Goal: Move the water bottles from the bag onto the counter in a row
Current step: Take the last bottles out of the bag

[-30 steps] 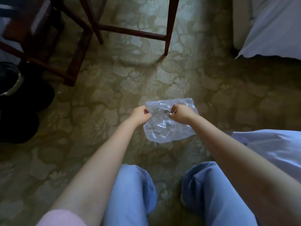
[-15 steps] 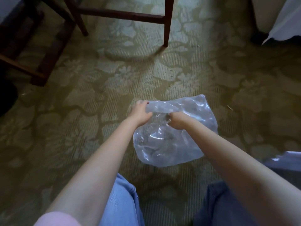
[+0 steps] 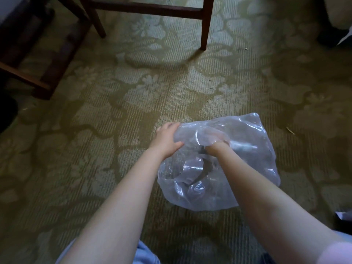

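Note:
A clear plastic bag [image 3: 253,149] lies on the patterned green carpet in front of me. My left hand [image 3: 165,140] grips the bag's left rim and holds the mouth apart. My right hand [image 3: 215,143] reaches into the mouth of the bag, and its fingers are veiled by the plastic. Inside the bag I make out crumpled clear shapes and a dark band [image 3: 203,168]; no water bottle is plainly distinguishable. No counter is in view.
Dark wooden chair legs [image 3: 204,27] and a crossbar stand at the top. More dark furniture [image 3: 43,73] is at the left. White fabric [image 3: 344,38] shows at the top right edge. My knees in blue jeans [image 3: 146,254] are at the bottom.
The view has moved closer to the bag. My right hand has gone from pinching the rim to reaching inside the bag. My left hand still holds the rim.

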Motion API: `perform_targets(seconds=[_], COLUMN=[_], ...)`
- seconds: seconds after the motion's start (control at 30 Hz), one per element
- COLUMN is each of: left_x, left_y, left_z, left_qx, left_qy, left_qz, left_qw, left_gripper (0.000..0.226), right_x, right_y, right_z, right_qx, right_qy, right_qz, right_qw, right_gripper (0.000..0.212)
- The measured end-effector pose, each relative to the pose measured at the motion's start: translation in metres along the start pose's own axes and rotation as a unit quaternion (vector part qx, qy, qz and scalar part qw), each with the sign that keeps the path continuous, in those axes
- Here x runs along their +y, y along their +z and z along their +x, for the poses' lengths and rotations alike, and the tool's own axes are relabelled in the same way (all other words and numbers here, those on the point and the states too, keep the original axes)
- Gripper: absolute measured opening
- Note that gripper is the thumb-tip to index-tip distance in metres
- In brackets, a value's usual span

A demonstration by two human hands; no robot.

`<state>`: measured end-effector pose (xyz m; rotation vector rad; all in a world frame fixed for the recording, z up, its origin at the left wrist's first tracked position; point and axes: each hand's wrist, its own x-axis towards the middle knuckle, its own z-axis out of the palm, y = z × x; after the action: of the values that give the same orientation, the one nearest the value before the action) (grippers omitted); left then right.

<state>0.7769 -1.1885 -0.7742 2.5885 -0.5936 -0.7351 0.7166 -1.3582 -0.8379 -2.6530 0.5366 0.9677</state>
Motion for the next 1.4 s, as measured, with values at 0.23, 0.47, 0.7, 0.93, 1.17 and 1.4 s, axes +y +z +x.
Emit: perform_targets(seconds=[0.23, 0.47, 0.7, 0.93, 1.17, 1.4], left_x=[-0.001, -0.009, -0.012, -0.01, 0.002, 0.065], left_y=[-0.006, -0.02, -0.048, -0.083, -0.105, -0.211], left_z=[0.007, 0.009, -0.006, -0.043, -0.096, -0.152], left_qx=[0.034, 0.03, 0.103, 0.142, -0.057, -0.012], left_qy=[-0.028, -0.086, -0.101, -0.061, -0.018, -0.033], left_qz=[-0.076, -0.223, -0.32, -0.403, -0.512, -0.388], left_qw=[0.996, 0.97, 0.936, 0.902, 0.857, 0.921], left_gripper=[0.061, 0.056, 0.034, 0.026, 0.058, 0.051], right_x=[-0.011, -0.023, -0.047, -0.08, -0.099, -0.133], right_y=[0.01, -0.002, -0.026, -0.082, -0.124, -0.224], right_z=[-0.019, -0.049, -0.089, -0.119, -0.167, -0.261], right_qx=[-0.039, 0.066, 0.112, 0.215, 0.198, 0.185], right_qy=[-0.101, -0.259, -0.288, -0.253, -0.234, -0.256], right_qz=[-0.043, 0.153, 0.439, 0.547, 0.612, 0.592], right_qw=[0.993, 0.951, 0.843, 0.769, 0.729, 0.741], right_gripper=[0.031, 0.042, 0.029, 0.024, 0.023, 0.021])
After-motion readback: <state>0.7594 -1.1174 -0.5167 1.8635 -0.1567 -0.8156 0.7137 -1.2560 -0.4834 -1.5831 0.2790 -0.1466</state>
